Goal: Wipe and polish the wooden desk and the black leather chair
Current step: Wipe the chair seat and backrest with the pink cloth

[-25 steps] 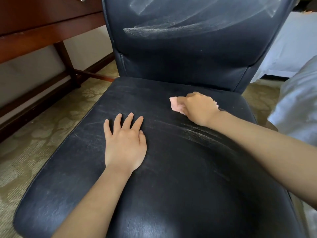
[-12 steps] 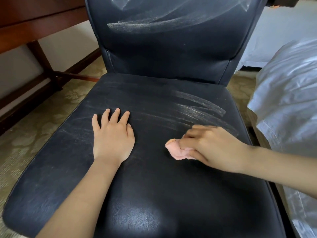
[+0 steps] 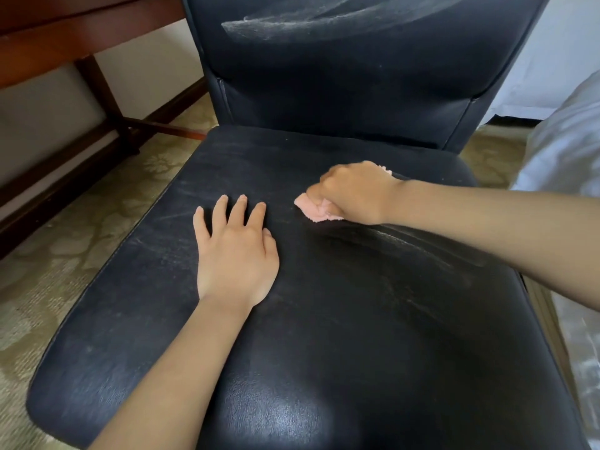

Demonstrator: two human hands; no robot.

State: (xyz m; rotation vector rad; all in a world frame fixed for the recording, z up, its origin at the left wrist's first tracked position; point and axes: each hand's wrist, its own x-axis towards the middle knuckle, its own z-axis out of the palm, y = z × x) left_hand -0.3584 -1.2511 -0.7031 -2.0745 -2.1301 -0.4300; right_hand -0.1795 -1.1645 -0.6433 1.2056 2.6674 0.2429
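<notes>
While the left hand (image 3: 235,254) lies flat on the seat (image 3: 357,336) of the black leather chair (image 3: 292,151), with straight, slightly spread fingers and nothing in it, the right hand (image 3: 354,193) presses a pink cloth (image 3: 313,207) on the seat just beside it. The grip of the right hand is closed: its fingers are curled round the cloth, and only one corner shows under the knuckles, with a small bit behind the hand. The cloth touches the leather near the middle of the seat, a little toward the backrest (image 3: 357,76). Pale wipe streaks (image 3: 406,241) lie on the seat below the right forearm, and also high on the backrest. The wooden counter (image 3: 65,43) stands at the upper left, apart from the chair, on a patterned carpet (image 3: 81,222). A white bed (image 3: 565,151) is at the right edge.
</notes>
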